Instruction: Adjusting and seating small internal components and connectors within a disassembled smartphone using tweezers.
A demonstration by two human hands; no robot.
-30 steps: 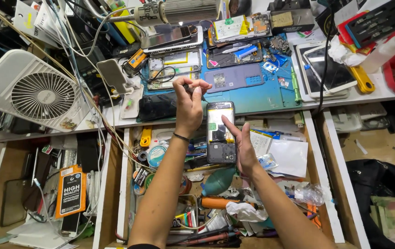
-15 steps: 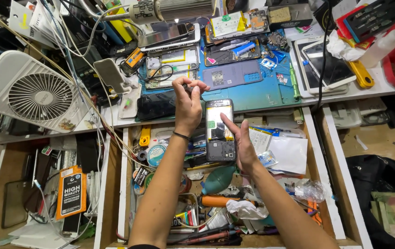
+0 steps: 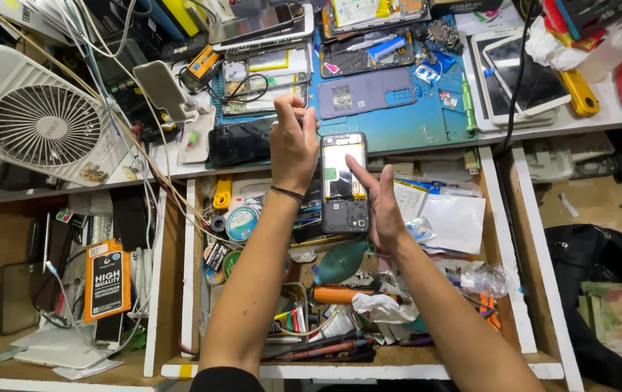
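Two hands work over one opened phone [image 3: 345,181], which is held above the open drawer [image 3: 499,218] just in front of the bench edge. The phone's long axis runs away from the person, top end toward the blue mat [image 3: 412,123], dark lower section nearest the body. Its back is off, showing a pale upper panel and a small green part.

The right hand [image 3: 376,207] lies along the phone's right edge, fingers extended and pressed against that side, supporting it from the right and beneath. The left hand [image 3: 293,145] sits just beside the phone's upper left corner, fingers curled shut in a pinch. A thin dark tip appears to project from the pinch toward that corner; what it is cannot be told.

The left hand is therefore the nearer one to the phone's top end; the top corner lies directly to the right of its fingertips.

A white fan [image 3: 38,120] stands well apart, to the left.
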